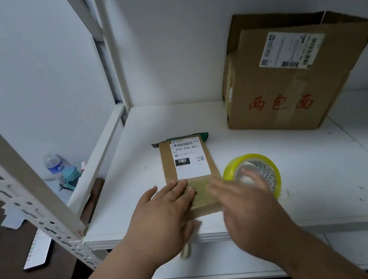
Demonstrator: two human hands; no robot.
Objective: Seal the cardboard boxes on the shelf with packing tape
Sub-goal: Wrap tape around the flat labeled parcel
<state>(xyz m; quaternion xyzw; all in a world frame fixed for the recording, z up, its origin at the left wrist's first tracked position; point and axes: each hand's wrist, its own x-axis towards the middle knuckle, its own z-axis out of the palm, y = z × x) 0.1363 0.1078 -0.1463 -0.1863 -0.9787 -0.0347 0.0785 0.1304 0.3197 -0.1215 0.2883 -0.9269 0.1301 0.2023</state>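
— While the small cardboard box (189, 176) lies flat near the front edge of the white shelf (302, 169), where are the hands?
— The left hand (165, 211) presses it with straight fingers. The right hand (247, 204), blurred, is spread open beside the yellow tape roll (253, 172).
— And the big box (292, 70)?
— Well behind, against the wall.
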